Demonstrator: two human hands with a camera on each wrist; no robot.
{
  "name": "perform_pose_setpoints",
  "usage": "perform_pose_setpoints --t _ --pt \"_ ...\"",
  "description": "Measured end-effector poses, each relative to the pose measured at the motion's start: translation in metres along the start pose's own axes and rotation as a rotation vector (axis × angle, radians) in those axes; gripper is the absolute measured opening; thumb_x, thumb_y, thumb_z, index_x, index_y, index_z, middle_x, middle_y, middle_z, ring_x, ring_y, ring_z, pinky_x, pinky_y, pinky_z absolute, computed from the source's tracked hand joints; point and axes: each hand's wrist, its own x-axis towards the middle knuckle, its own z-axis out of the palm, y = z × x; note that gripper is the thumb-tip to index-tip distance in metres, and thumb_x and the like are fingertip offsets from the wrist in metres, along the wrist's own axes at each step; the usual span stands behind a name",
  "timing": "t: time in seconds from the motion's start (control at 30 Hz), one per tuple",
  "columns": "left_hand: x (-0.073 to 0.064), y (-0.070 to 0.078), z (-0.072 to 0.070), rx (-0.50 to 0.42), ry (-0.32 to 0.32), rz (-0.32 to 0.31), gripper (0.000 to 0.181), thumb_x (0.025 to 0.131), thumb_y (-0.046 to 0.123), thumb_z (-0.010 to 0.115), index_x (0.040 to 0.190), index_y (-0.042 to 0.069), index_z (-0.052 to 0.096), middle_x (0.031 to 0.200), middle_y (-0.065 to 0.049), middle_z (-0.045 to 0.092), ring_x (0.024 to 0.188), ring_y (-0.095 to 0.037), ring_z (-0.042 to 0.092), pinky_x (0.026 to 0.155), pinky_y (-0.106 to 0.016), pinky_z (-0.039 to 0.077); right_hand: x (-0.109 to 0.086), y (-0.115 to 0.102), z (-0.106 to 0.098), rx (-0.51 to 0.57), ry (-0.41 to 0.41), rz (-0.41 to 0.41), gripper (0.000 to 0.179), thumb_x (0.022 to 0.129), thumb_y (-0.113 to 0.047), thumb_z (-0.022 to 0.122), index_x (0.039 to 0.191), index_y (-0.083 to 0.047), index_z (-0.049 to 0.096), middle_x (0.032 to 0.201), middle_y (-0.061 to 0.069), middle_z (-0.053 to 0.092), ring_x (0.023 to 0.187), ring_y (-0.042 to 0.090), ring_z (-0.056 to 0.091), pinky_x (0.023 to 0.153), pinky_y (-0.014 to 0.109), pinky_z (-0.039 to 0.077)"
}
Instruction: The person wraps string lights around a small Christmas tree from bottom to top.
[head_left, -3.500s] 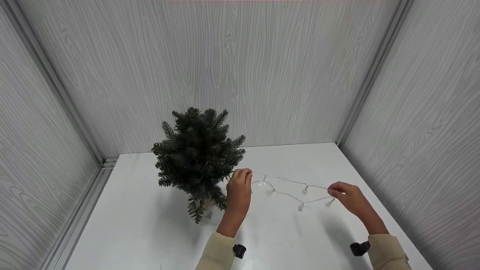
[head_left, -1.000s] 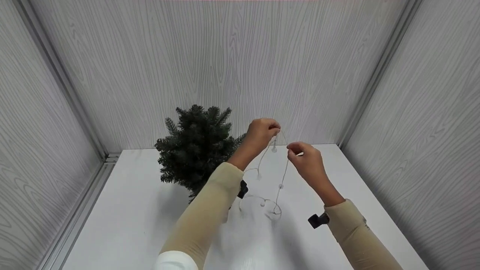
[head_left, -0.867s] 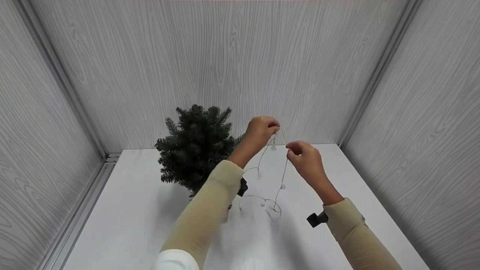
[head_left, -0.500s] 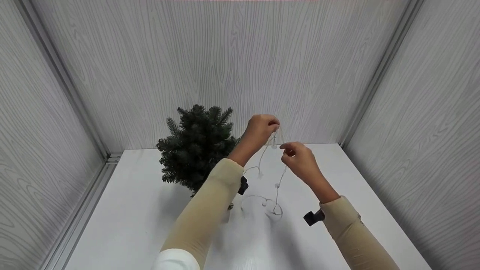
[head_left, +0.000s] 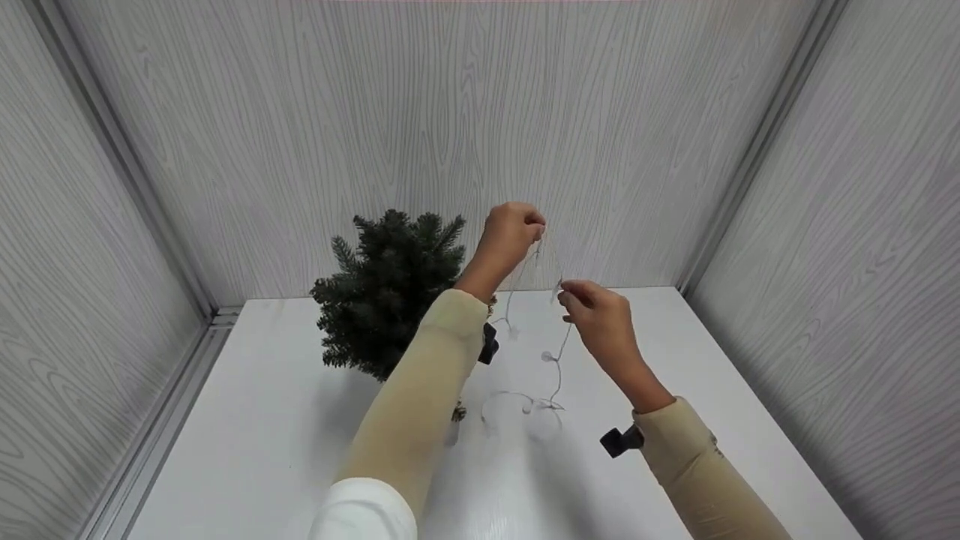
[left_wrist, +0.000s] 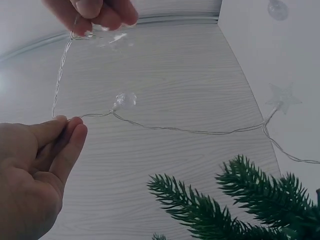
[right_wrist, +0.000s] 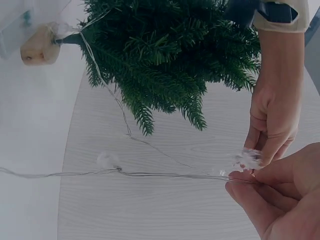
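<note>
Through the feeds I have both hands apart, each with a light fingertip pinch on the light string point(left_wrist: 190, 131). The left hand point(head_left: 505, 238) is raised just beside the tree point(head_left: 390, 292), on its right, with the left sleeve point(head_left: 420, 390) passing in front of the branches. The right hand point(head_left: 606, 322) is lower and farther from the tree, pinching the wire beside a clear ornament.

I judge the step in hand to be drawing out a length of string next to the tree. The next move, as I read it, calls for slack — one run reaches the trunk by the wooden base point(right_wrist: 39, 45), and a tug there could shift it. Whether it circles the trunk, I can't tell.

My count: two hands, one tree and, I believe, one string. The left wrist view gives me four ornaments, one a star point(left_wrist: 283, 97) — the full number I can't make out. Loose string hangs to the worktop point(head_left: 247, 450), right of the tree's foot.
</note>
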Motion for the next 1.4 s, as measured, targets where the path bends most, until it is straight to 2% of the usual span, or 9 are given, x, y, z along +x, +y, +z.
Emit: perform_pose_setpoints --t 0.13,0.33,0.57,0.7,0.9,1.0,1.1,1.3,1.4 --pt "0.006 0.004 -0.01 0.002 0.005 -0.01 0.013 0.095 0.012 0.059 0.098 0.01 0.072 0.092 -0.002 0.068 0.079 -0.013 0.06 0.07 -0.028 0.05 -0.004 -0.005 0.002 0.023 0.006 -0.012 0.013 0.094 -0.008 0.061 0.102 -0.003 0.069 0.088 0.007 0.07 0.079 0.015 0.068 0.068 0.025 0.057" --pt "0.013 0.012 -0.031 0.024 -0.022 -0.027 0.016 0.096 0.014 0.058 0.101 0.011 0.072 0.097 -0.002 0.068 0.083 -0.013 0.061 0.069 -0.028 0.05 -0.009 -0.013 0.005 0.083 -0.004 -0.028 0.012 0.094 -0.011 0.063 0.101 -0.005 0.07 0.084 0.007 0.069 0.076 0.016 0.067 0.068 0.024 0.056" --pt "0.023 0.014 -0.057 0.168 -0.051 -0.066 0.018 0.097 0.014 0.057 0.107 0.013 0.072 0.107 -0.002 0.067 0.095 -0.014 0.062 0.079 -0.03 0.052 -0.018 -0.026 0.013 0.106 -0.034 -0.051 0.013 0.093 -0.013 0.064 0.102 -0.006 0.07 0.084 0.005 0.068 0.076 0.014 0.066 0.068 0.024 0.055" --pt "0.031 0.015 -0.071 0.307 -0.114 -0.129 0.022 0.097 0.011 0.056 0.111 0.015 0.072 0.115 -0.001 0.065 0.104 -0.016 0.06 0.085 -0.031 0.051 -0.022 -0.037 0.016 0.105 -0.05 -0.057 0.014 0.094 -0.012 0.062 0.103 -0.006 0.07 0.086 0.002 0.068 0.078 0.012 0.066 0.07 0.023 0.055" --pt "0.034 0.018 -0.093 0.415 -0.239 -0.213 0.025 0.098 0.01 0.053 0.116 0.015 0.07 0.121 -0.002 0.063 0.108 -0.019 0.058 0.086 -0.033 0.051 -0.025 -0.061 0.019 0.111 -0.059 -0.05 0.015 0.093 -0.01 0.063 0.105 -0.002 0.07 0.087 0.009 0.069 0.079 0.018 0.067 0.068 0.022 0.055" --pt "0.032 0.017 -0.105 0.46 -0.287 -0.208 0.028 0.097 0.008 0.05 0.116 0.015 0.07 0.123 -0.003 0.062 0.108 -0.02 0.056 0.086 -0.034 0.049 -0.023 -0.063 0.022 0.134 -0.072 -0.057 0.016 0.093 -0.011 0.063 0.105 -0.004 0.07 0.088 0.008 0.069 0.079 0.018 0.067 0.068 0.024 0.055" --pt "0.028 0.012 -0.115 0.468 -0.302 -0.203 0.028 0.096 0.006 0.051 0.113 0.014 0.071 0.122 -0.003 0.063 0.105 -0.02 0.056 0.083 -0.034 0.049 -0.021 -0.065 0.023 0.156 -0.087 -0.082 0.016 0.093 -0.015 0.063 0.105 -0.007 0.07 0.087 0.004 0.069 0.078 0.013 0.066 0.069 0.026 0.055" --pt "0.018 -0.001 -0.13 0.389 -0.254 -0.18 0.025 0.093 0.003 0.054 0.108 0.01 0.072 0.112 -0.006 0.067 0.094 -0.02 0.058 0.075 -0.033 0.047 -0.015 -0.07 0.026 0.155 -0.084 -0.117 0.016 0.095 -0.017 0.061 0.105 -0.007 0.07 0.086 0.002 0.068 0.077 0.012 0.065 0.068 0.031 0.056" --pt "0.014 -0.006 -0.135 0.376 -0.256 -0.183 0.024 0.093 0.002 0.055 0.108 0.009 0.072 0.11 -0.008 0.067 0.089 -0.021 0.057 0.072 -0.033 0.046 -0.009 -0.07 0.029 0.162 -0.085 -0.115 0.016 0.095 -0.016 0.061 0.104 -0.007 0.07 0.086 0.003 0.068 0.076 0.012 0.065 0.068 0.034 0.056"
